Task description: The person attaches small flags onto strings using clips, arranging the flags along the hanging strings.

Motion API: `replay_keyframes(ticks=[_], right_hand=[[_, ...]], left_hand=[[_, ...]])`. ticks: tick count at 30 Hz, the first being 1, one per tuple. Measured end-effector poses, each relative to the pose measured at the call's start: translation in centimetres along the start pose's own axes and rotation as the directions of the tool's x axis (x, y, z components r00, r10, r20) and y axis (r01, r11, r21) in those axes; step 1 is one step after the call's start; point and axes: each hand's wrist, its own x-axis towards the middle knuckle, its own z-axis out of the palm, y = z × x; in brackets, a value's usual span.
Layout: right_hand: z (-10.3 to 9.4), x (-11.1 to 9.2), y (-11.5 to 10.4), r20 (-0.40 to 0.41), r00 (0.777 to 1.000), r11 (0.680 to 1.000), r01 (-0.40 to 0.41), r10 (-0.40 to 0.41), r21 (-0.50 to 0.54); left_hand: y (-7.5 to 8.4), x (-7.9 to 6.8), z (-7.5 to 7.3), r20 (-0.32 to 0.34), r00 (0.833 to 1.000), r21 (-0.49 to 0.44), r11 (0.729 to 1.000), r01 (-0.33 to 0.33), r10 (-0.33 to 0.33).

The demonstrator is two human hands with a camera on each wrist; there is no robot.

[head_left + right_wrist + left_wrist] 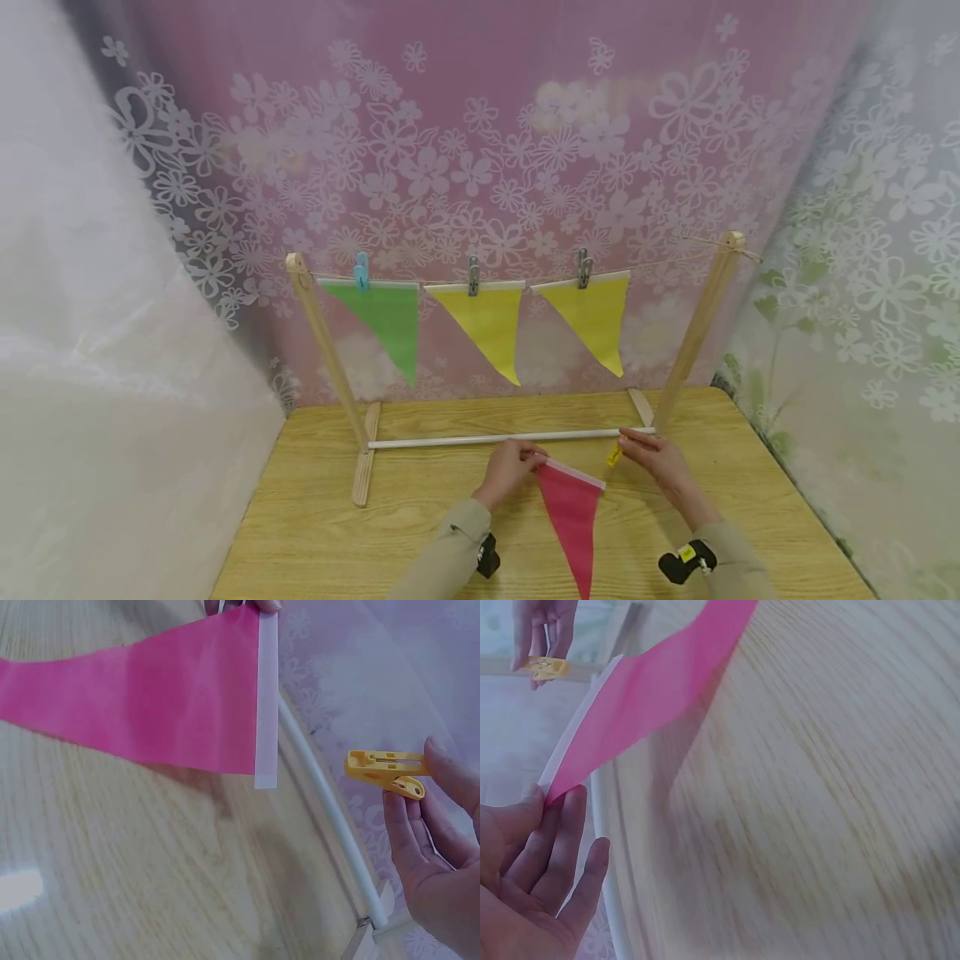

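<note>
A pink triangular flag with a white top band hangs from my left hand, which pinches the band's left corner between thumb and fingers. Its point droops toward the table's near side. To the right, my right hand holds a yellow clothespin between thumb and fingertips, apart from the flag. Behind both hands, a green flag hangs on a string under a blue clothespin. Beside it hang two yellow flags, each under a grey clothespin.
The string is tied between a left wooden post and a right wooden post. A white rod joins the posts near the wooden table. Flowered curtain sheets surround the table at the back and sides.
</note>
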Motion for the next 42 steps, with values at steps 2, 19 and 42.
replay_keyframes(ticks=[2,19,42], right_hand=[[-0.2,-0.1,-0.4,0.01,1.0,0.999,-0.009,0.009,0.045],[-0.9,-0.8,-3.5,0.04,0.999,0.992,0.025,-0.03,0.127],[-2.8,-2.1,-8.6,0.034,0.986,0.983,0.159,-0.163,0.086]], left_hand=[[0.2,0.0,-0.1,0.001,1.0,-0.029,1.0,0.006,-0.006],[2.6,0.2,-0.3,0.02,0.997,-0.203,0.976,0.082,-0.08],[7.1,0.6,-1.3,0.056,0.985,-0.455,0.874,0.172,-0.164]])
